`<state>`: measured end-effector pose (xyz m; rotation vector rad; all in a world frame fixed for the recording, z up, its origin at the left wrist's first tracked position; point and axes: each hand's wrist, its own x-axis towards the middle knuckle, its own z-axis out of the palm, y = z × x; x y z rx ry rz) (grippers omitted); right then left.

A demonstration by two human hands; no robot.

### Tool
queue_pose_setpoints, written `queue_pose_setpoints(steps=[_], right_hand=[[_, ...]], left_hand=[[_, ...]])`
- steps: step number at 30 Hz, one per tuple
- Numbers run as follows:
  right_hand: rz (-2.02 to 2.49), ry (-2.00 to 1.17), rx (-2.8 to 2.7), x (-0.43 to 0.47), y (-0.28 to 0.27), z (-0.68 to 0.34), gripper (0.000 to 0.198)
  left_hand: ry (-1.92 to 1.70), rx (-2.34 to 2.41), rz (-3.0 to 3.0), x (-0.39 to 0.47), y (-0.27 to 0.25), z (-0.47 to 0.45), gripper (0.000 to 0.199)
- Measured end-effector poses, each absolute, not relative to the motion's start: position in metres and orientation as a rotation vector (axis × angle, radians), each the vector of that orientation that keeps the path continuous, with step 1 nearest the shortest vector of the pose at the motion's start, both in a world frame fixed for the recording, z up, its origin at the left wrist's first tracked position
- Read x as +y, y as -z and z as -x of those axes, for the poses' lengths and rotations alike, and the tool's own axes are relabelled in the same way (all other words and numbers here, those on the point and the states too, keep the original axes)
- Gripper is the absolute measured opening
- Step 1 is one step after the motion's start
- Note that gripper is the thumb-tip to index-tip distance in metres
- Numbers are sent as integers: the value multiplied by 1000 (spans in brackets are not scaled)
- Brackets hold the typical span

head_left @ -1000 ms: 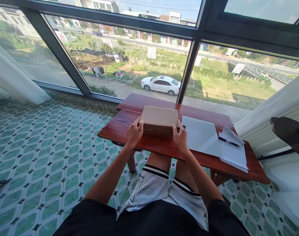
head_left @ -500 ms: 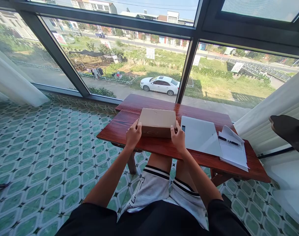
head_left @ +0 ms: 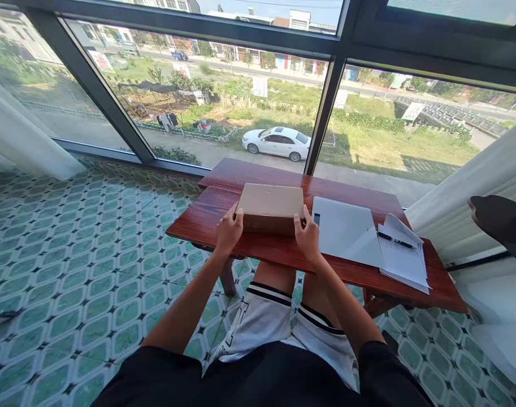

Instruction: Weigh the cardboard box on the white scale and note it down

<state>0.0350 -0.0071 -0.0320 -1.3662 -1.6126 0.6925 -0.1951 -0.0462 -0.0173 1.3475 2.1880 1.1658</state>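
A tan cardboard box [head_left: 270, 202] rests on a low red-brown wooden table [head_left: 224, 226]. My left hand [head_left: 229, 230] grips the box's near left corner. The near right corner is held by my right hand [head_left: 307, 237], thumb on the lid. The lid is down. To the right of the box lies a closed silver laptop [head_left: 345, 229], and beyond it a stack of white papers [head_left: 404, 257] with a black pen [head_left: 394, 241] on top.
The table stands against a large window with a dark frame [head_left: 321, 118]. A green patterned tile floor [head_left: 83, 254] spreads to the left. White curtains [head_left: 482, 186] hang at both sides. A dark object [head_left: 499, 223] juts in at the right edge.
Both hands stay on the box's near corners. The box has settled slightly lower and flatter on the table, and the view has shifted a little.
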Motion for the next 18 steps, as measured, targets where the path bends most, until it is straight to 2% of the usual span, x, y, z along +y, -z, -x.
queue_pose_setpoints(steps=[7,12,18], right_hand=[[1275,-814,-1636,2,28,-53,69],[1201,-652,-1680,11,17,-87,58],[1250,-415,-1743,26,5,-157,47]], left_hand=[[-1220,2213,-1442,-44,19,200,59],[-1652,2148,-1915,-43,5,191,52],[-1568,1927,-2347,-39,-27,145,49]])
